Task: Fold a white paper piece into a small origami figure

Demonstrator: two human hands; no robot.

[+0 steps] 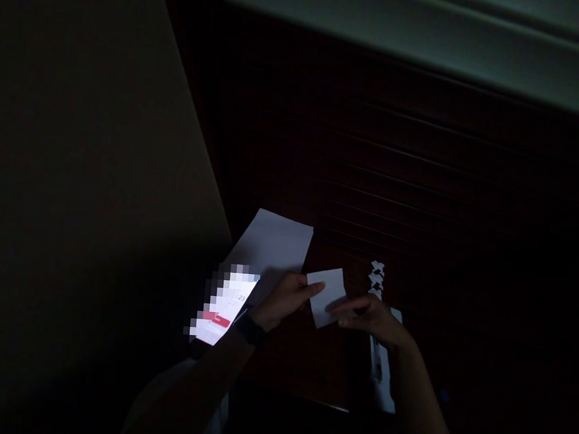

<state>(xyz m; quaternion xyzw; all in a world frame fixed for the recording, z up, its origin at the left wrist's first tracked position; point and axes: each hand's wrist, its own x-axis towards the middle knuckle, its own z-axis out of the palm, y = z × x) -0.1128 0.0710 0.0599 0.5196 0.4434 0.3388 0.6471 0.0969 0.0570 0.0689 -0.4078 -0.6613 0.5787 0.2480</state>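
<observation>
A small, squarish piece of white paper [324, 292] is held up in front of me in dim light. My left hand [286, 299] grips its left edge, thumb on top and the other fingers hidden beneath. From the right, my right hand [374, 320] reaches over the lower right part of the paper, fingers stretched out and slightly apart. Its fingertips touch or hover just above the sheet; I cannot tell which. Left of the hands lies a larger white sheet [280, 240], partly covered by my left hand and a lit phone screen [219, 318].
Beneath the hands is a dark reddish-brown wooden surface [314, 373]. At its right lies a long whitish object [385, 385], with several folded paper pieces [376, 277] in a row beyond it. A slatted dark panel [397, 179] rises behind, and a pale panel [86, 127] stands left.
</observation>
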